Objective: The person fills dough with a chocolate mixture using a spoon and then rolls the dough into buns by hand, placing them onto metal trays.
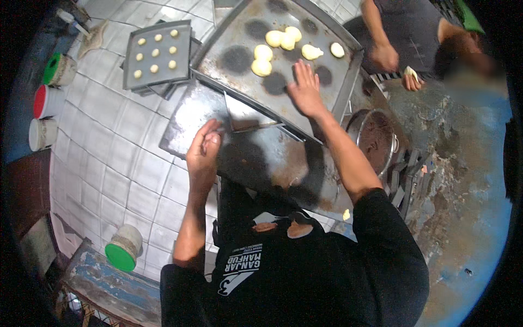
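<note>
My right hand lies flat, fingers stretched out, on the large grey baking tray with dark round stains. Just beyond its fingertips rest several pale yellow dough balls, some touching one another. One irregular dough piece sits nearest to it, with a separate dough ball farther right. My left hand hovers over the left part of the worn metal work surface, apart from the tray. Its fingers are curled in; whatever they may hold is hidden.
A smaller tray with dough balls in rows sits at far left on white tiles. At right are a bowl of brown crumbly filling and a worn blue table. Across it, a co-worker's hand holds dough. Lidded buckets stand left.
</note>
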Demonstrator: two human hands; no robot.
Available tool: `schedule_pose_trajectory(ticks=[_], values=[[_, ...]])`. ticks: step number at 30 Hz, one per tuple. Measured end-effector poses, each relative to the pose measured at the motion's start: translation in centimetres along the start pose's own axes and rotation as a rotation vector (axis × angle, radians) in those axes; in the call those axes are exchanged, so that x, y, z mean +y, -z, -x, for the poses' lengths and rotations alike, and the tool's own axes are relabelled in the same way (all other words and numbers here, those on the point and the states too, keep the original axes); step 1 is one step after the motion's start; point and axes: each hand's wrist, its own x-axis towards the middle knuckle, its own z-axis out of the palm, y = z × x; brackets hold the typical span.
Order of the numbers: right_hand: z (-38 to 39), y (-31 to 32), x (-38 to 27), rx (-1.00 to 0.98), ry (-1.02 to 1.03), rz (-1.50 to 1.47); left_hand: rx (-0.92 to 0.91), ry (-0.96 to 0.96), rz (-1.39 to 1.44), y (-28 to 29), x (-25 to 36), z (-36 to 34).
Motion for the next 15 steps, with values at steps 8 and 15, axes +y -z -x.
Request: schedule_pose_trajectory(ticks=[8,15], values=[[-5.9,-1.9,-7.4,0.201,-0.443,-0.387,0.029,-0.162,-0.172,-4.1,2.6,2.8],[9.5,9.6,-13.2,0.146,-0.42,-0.842,0.157,-0.219,0.044,-13.1,1.1,6.7]])
